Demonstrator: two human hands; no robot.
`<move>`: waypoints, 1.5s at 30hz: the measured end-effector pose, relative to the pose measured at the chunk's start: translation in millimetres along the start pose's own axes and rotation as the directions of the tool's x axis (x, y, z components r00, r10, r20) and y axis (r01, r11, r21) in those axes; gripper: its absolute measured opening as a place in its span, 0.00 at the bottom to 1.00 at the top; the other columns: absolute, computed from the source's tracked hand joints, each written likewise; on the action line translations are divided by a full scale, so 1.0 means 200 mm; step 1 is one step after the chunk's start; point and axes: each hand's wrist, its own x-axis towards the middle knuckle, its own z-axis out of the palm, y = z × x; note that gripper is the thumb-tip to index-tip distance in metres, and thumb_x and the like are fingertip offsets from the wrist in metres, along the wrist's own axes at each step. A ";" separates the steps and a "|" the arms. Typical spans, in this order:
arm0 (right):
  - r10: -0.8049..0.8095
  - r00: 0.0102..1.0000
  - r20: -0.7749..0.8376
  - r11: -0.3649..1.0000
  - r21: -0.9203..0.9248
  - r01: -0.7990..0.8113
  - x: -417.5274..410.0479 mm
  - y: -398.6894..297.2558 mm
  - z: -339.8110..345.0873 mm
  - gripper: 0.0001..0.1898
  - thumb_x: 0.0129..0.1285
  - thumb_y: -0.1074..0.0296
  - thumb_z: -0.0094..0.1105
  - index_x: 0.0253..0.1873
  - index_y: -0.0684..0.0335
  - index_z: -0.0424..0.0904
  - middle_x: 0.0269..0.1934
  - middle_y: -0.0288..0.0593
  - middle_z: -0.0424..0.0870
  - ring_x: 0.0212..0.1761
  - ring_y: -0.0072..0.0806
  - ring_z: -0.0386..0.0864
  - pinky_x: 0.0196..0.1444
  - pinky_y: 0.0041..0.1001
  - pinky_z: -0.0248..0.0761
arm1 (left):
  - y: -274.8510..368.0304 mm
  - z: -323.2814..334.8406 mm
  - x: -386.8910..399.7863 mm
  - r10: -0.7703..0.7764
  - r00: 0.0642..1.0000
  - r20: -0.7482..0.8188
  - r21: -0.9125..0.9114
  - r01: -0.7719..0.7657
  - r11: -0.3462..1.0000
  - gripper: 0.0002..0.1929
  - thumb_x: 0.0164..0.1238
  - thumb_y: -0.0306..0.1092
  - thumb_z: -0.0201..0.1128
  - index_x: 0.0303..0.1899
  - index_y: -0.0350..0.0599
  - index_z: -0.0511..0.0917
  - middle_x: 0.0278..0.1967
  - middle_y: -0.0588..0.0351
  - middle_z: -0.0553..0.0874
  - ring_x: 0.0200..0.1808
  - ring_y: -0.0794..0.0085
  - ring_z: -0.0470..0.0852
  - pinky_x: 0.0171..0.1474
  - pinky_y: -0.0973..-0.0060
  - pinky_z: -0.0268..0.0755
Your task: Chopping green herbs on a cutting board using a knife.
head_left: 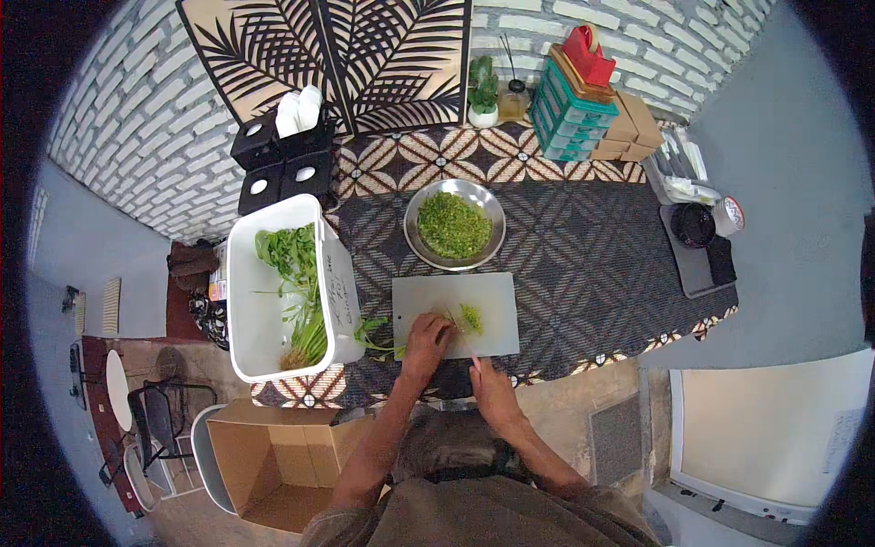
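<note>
A pale plastic cutting board lies before me on a patterned tablecloth. Curled fingers of my left hand press leafy green stems to the board; the leaves trail off its left edge. My right hand grips a knife by its handle. The blade, partly blurred, lies close to the left fingertips. Just right of it rests a small heap of chopped greens. Beyond the board stands a steel bowl holding finely chopped greens.
Left of the board, a white plastic tub bearing writing holds whole leafy greens. An open cardboard box sits below the table's left front. Teal drawers and black boxes line the back; a grey tray lies far right.
</note>
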 end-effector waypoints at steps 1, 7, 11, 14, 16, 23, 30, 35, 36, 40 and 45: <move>-0.005 1.000 0.015 1.000 -0.026 0.005 0.00 0.00 0.01 0.11 0.73 0.65 0.49 0.47 0.70 0.69 0.28 0.65 0.81 0.31 0.64 0.79 0.32 0.54 0.73 | -0.01 0.01 -0.01 -0.001 1.000 0.000 0.000 0.001 1.000 0.07 0.59 0.28 0.67 0.38 0.40 0.80 0.41 0.49 0.81 0.47 0.51 0.78 0.52 0.60 0.72; 0.036 0.997 0.068 0.994 -0.105 -0.029 0.12 -0.05 0.03 0.12 0.74 0.63 0.47 0.45 0.69 0.68 0.26 0.64 0.80 0.32 0.62 0.80 0.32 0.54 0.73 | -0.01 0.01 -0.01 0.073 0.995 -0.070 -0.016 -0.075 0.997 0.08 0.57 0.27 0.67 0.39 0.41 0.79 0.41 0.49 0.81 0.47 0.51 0.78 0.53 0.58 0.72; 0.036 0.997 0.070 0.996 -0.086 -0.030 0.13 -0.08 0.00 0.12 0.74 0.63 0.47 0.44 0.69 0.68 0.26 0.64 0.80 0.31 0.61 0.81 0.31 0.53 0.73 | 0.00 -0.01 -0.01 0.069 0.996 -0.048 0.000 -0.069 0.998 0.09 0.57 0.26 0.68 0.38 0.41 0.79 0.40 0.48 0.80 0.46 0.49 0.77 0.52 0.57 0.72; -0.134 0.991 0.011 0.988 -0.076 0.134 0.07 -0.05 -0.03 0.12 0.74 0.64 0.48 0.44 0.70 0.68 0.27 0.64 0.80 0.31 0.62 0.80 0.30 0.53 0.73 | 0.04 -0.04 0.01 0.063 0.997 -0.036 -0.023 -0.064 0.998 0.09 0.56 0.25 0.68 0.38 0.41 0.79 0.40 0.48 0.80 0.47 0.49 0.77 0.52 0.57 0.72; -0.069 0.998 0.010 0.997 -0.022 0.069 0.03 -0.02 -0.03 0.12 0.73 0.65 0.49 0.45 0.71 0.68 0.27 0.66 0.80 0.31 0.63 0.80 0.31 0.53 0.73 | 0.02 -0.03 0.00 0.048 0.998 -0.042 -0.036 -0.050 0.998 0.10 0.55 0.25 0.68 0.39 0.42 0.79 0.40 0.48 0.80 0.47 0.49 0.78 0.52 0.57 0.73; 0.070 0.993 0.092 0.998 -0.009 -0.069 -0.02 -0.06 -0.07 0.13 0.73 0.64 0.50 0.48 0.71 0.68 0.28 0.68 0.80 0.32 0.63 0.80 0.34 0.55 0.72 | -0.03 0.01 -0.03 0.031 0.997 -0.071 -0.052 -0.035 0.998 0.11 0.55 0.25 0.68 0.41 0.43 0.80 0.43 0.47 0.81 0.49 0.51 0.79 0.53 0.58 0.73; 0.039 0.996 0.082 0.997 -0.068 -0.033 0.09 -0.04 0.02 0.13 0.73 0.63 0.48 0.47 0.71 0.68 0.28 0.67 0.80 0.33 0.63 0.80 0.34 0.55 0.73 | -0.02 0.01 -0.02 0.036 0.999 -0.025 0.003 -0.035 0.999 0.11 0.59 0.28 0.68 0.43 0.44 0.79 0.47 0.46 0.82 0.52 0.47 0.78 0.55 0.57 0.73; 0.032 0.998 0.052 0.996 -0.081 -0.028 0.08 -0.01 0.05 0.13 0.73 0.63 0.49 0.48 0.70 0.68 0.28 0.67 0.80 0.32 0.63 0.80 0.34 0.55 0.72 | -0.02 -0.01 -0.03 -0.025 1.000 -0.003 -0.010 0.025 1.000 0.09 0.60 0.30 0.68 0.42 0.45 0.80 0.46 0.46 0.81 0.51 0.48 0.78 0.55 0.57 0.73; 0.008 0.999 0.042 0.997 -0.071 -0.005 0.04 -0.02 0.00 0.13 0.73 0.63 0.49 0.49 0.70 0.68 0.28 0.67 0.80 0.32 0.63 0.80 0.34 0.55 0.72 | -0.01 -0.01 -0.03 -0.036 0.999 -0.028 -0.028 0.035 0.999 0.09 0.60 0.30 0.68 0.42 0.45 0.80 0.45 0.46 0.81 0.51 0.48 0.78 0.55 0.57 0.73; 0.043 0.998 0.051 0.999 -0.009 -0.042 -0.01 -0.03 -0.04 0.14 0.73 0.63 0.49 0.50 0.70 0.68 0.28 0.67 0.80 0.33 0.63 0.80 0.35 0.56 0.72 | 0.00 -0.02 -0.02 -0.104 0.995 0.014 -0.049 0.104 0.993 0.08 0.61 0.30 0.67 0.41 0.45 0.80 0.45 0.45 0.81 0.50 0.47 0.78 0.54 0.57 0.73; 0.019 0.998 0.058 1.000 -0.013 -0.018 0.01 -0.05 -0.03 0.14 0.73 0.62 0.48 0.49 0.70 0.68 0.28 0.66 0.80 0.33 0.64 0.80 0.34 0.56 0.72 | 0.00 -0.01 -0.02 -0.009 0.999 -0.051 -0.020 0.008 1.000 0.08 0.58 0.27 0.67 0.39 0.40 0.79 0.41 0.47 0.80 0.47 0.49 0.77 0.51 0.57 0.71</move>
